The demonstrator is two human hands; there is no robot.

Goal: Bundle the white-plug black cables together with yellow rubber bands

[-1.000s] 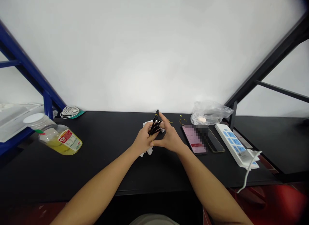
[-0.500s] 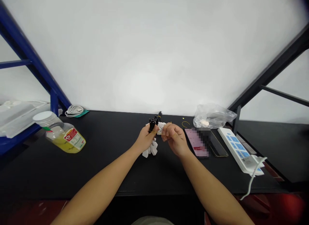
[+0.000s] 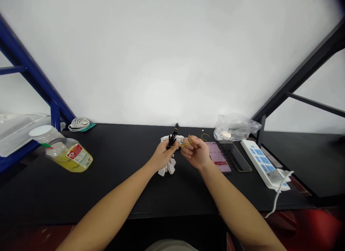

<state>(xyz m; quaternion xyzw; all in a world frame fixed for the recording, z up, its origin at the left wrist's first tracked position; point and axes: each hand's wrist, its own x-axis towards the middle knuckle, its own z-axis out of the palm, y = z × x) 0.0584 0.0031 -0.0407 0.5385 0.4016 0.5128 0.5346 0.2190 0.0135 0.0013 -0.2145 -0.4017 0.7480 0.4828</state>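
My left hand (image 3: pixel 161 156) is closed around a bundle of thin black cords (image 3: pixel 171 140), whose tips stick up above the fingers. White blocky pieces (image 3: pixel 167 167) hang out below that hand. A thin yellow rubber band (image 3: pixel 183 145) stretches from the bundle across to my right hand (image 3: pixel 196 152), whose fingers are pinched on it. Just behind the hands lies a second black bundle (image 3: pixel 176 128) with a yellow band around it, beside more white pieces (image 3: pixel 164 138); the hands partly cover these.
To the right lie a lit phone (image 3: pixel 219 157), a dark phone (image 3: pixel 242 159), a power strip (image 3: pixel 262 163) with a white cable and a clear plastic bag (image 3: pixel 237 127). A loose yellow band (image 3: pixel 205 137) sits behind. At left are a jar of yellow liquid (image 3: pixel 71 155) and a coiled white cable (image 3: pixel 79 124).
My right hand has turned and drawn slightly right, and the yellow rubber band now shows stretched between the hands. The black cords in my left hand have tilted. The view has shifted a little.
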